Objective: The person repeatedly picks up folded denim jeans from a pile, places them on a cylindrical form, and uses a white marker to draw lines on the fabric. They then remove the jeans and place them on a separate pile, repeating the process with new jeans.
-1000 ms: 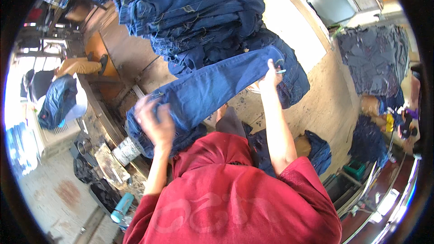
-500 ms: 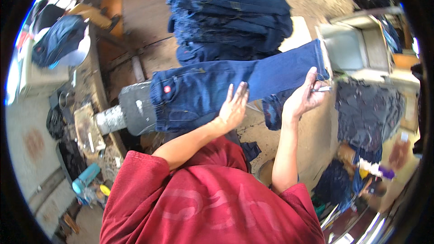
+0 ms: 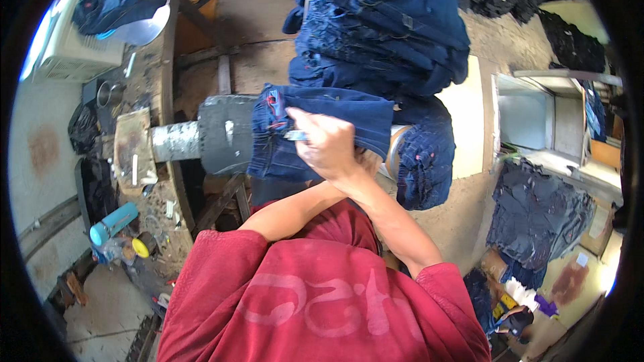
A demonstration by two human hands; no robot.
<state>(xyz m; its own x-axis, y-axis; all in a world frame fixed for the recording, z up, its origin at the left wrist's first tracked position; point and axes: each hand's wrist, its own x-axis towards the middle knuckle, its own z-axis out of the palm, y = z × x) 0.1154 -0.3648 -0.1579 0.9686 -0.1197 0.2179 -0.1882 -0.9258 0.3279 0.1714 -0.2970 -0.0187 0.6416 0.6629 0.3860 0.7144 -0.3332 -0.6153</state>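
Jeans (image 3: 362, 108) run left-right, waistband (image 3: 263, 151) just left of nearer right hand's fingers (image 3: 307, 123), curled round small metal tool (image 3: 295, 135) (left hand (image 3: 367, 159) mostly hidden, can't tell).

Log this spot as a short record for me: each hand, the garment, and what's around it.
Right hand: holds a small silver metal tool over the dark blue denim garment
Left hand: mostly hidden behind the right one, near the garment; grip unclear
Garment: waistband end at left, beside a dark grey form
Beyond: tall stack of dark blue denim garments
Far left: light blue cylindrical bottle
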